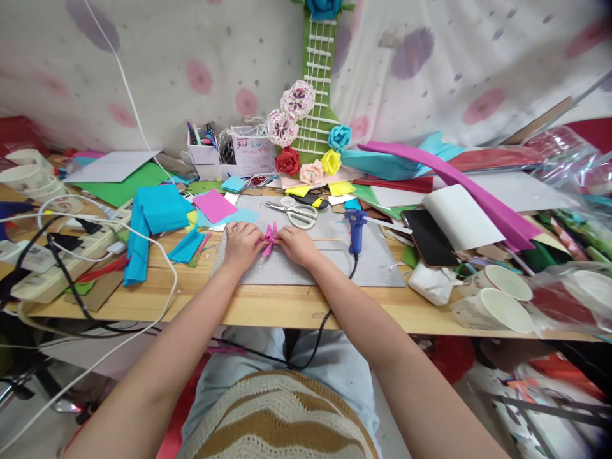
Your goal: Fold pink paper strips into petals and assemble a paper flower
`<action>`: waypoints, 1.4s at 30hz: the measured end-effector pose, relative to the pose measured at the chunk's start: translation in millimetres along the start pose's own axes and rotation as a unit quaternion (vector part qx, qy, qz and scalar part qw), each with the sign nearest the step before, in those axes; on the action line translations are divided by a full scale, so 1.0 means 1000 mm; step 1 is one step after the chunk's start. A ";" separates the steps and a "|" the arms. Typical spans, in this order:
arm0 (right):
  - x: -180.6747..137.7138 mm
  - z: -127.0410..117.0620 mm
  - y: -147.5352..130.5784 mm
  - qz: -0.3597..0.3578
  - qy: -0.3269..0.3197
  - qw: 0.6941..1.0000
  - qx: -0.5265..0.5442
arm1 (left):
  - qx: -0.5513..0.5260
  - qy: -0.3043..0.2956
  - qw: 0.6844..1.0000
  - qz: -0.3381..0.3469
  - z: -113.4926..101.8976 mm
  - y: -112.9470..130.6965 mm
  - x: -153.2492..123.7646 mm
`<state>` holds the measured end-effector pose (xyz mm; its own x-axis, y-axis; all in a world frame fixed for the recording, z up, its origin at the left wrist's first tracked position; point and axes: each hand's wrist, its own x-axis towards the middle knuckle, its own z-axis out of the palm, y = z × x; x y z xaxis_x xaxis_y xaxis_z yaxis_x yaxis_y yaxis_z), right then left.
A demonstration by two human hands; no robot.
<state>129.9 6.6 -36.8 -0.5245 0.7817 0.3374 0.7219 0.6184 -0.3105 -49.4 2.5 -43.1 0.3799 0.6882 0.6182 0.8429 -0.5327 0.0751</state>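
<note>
A small magenta paper flower (pixel 269 238) with pointed petals is held between both hands above the grey cutting mat (pixel 287 275). My left hand (pixel 243 242) pinches its left side with closed fingers. From the right, my right hand (pixel 297 245) grips the flower's other side, also closed. A thin wooden stick (pixel 329 240) lies just right of my right hand; whether it reaches under the hand I cannot tell. Beyond the hands, scissors (pixel 302 217) with pale handles rest on the mat. A blue glue gun (pixel 355 231) lies on the mat's right part, its black cord running toward me.
Blue crepe paper (pixel 160 209) and a magenta square (pixel 215 205) lie left. A power strip (pixel 71 255) with cables fills the far left. Right are a phone (pixel 429 237), paper cups (pixel 492 310) and a long magenta strip (pixel 459 185). A flower-decorated green panel (pixel 319 83) stands behind.
</note>
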 end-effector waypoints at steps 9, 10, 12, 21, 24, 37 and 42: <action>-0.001 -0.001 -0.001 0.007 0.011 1.000 -0.009 | 0.004 0.010 1.000 0.008 0.001 -0.003 0.003; -0.001 -0.002 -0.001 0.011 0.014 1.000 -0.014 | 0.001 0.007 1.000 0.001 0.001 -0.003 0.003; -0.001 -0.002 -0.002 0.025 0.016 0.999 -0.026 | -0.007 0.009 1.000 -0.022 -0.001 0.000 0.003; 0.002 0.003 -0.008 0.066 0.040 0.996 -0.049 | 0.011 0.007 0.995 -0.100 -0.003 0.024 0.001; 0.003 0.004 -0.009 0.066 0.045 0.996 -0.048 | 0.040 -0.007 0.994 -0.106 0.003 0.023 0.001; 0.004 0.006 -0.014 0.074 0.057 0.995 -0.019 | 0.060 0.039 0.993 -0.097 0.006 0.019 0.001; 0.004 0.009 -0.015 0.068 0.081 0.994 0.018 | 0.047 0.062 0.992 -0.104 0.006 0.017 0.003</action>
<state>113.1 1.3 -38.7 -0.3419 0.8366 0.4281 0.7630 0.5130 -0.3932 -31.3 -2.0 -44.7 0.1494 0.7091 0.6891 0.9318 -0.3341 0.1417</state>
